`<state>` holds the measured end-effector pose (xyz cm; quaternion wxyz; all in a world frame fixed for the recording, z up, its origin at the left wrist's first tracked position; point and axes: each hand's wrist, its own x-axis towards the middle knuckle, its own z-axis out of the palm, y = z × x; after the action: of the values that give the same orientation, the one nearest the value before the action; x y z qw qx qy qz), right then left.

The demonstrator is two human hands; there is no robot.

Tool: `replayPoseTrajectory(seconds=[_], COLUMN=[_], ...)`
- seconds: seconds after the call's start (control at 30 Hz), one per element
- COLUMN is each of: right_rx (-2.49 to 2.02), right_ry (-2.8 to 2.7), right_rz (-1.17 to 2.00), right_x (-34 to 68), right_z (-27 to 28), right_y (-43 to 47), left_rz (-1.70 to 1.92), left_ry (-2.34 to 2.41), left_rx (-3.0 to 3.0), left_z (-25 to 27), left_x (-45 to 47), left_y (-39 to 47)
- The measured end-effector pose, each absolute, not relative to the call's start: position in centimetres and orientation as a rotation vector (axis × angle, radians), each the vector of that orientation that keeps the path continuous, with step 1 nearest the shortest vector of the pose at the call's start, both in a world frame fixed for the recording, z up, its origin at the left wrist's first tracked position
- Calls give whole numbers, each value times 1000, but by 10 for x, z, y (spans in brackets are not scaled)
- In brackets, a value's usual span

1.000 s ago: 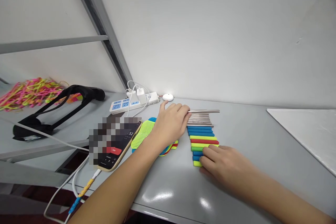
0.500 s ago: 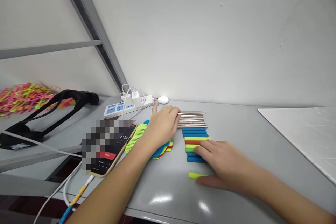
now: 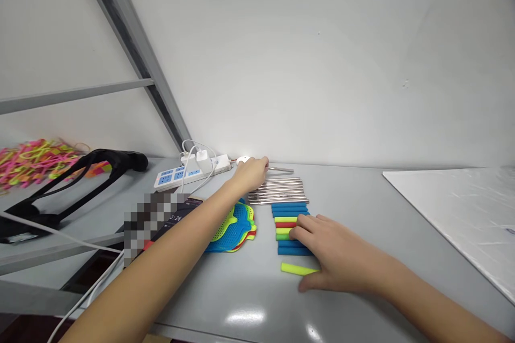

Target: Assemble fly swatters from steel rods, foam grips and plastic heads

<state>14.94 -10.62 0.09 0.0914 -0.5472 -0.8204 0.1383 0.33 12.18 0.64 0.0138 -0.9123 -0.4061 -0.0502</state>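
My left hand [image 3: 251, 173] pinches the end of a thin metal rod [image 3: 281, 170], just behind a row of similar metal rods [image 3: 277, 191] lying side by side. In front of that row lie several coloured tubes [image 3: 289, 207], blue, yellow-green, red and green. My right hand [image 3: 328, 249] is over their right ends, its fingertips touching the tubes and its thumb spread away. Beside the thumb, one yellow-green tube [image 3: 298, 269] lies apart, its right end hidden by the hand. Perforated fly swatter heads [image 3: 237, 229] are stacked left of the tubes, partly behind my left forearm.
A power strip [image 3: 193, 172] with white plugs and cables stands by the wall, near a white rounded object [image 3: 243, 159]. A phone [image 3: 173, 220], partly blurred out, lies left. Further left are a black frame [image 3: 108, 163] and a colourful heap [image 3: 36, 163]. A white sheet [image 3: 454, 209] lies right.
My left hand has moved back toward the wall, and one metal rod now lies apart from the row in its fingers. My right hand stays over the tubes. The view has shifted slightly.
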Motion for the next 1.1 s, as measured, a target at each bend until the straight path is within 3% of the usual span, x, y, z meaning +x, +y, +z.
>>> replayPoseTrajectory(seconds=[0.53,0.77,0.93,1.03,1.1], right_rx=[-1500,-1412,-1378,-1310,-1290], right_ry=[-2438,-2356,-1656,-985,-822], right_rz=[367,451,673,701,685], right_x=[149,145,158,176,188], right_z=[-5,-7,-28,-50,-62], right_y=[-106,-108,-92,-65,-46], left_rz=[-226,-37,-155,-342,-398], left_ry=[-1161,-1116,-1051,-927,-816], left_rx=[-3033,-3168,-3156,-3152,-3182], left_z=[-19,-18,6,9,2], left_x=[15,24,8,-4,-10], left_y=[117,89,51,12,-13])
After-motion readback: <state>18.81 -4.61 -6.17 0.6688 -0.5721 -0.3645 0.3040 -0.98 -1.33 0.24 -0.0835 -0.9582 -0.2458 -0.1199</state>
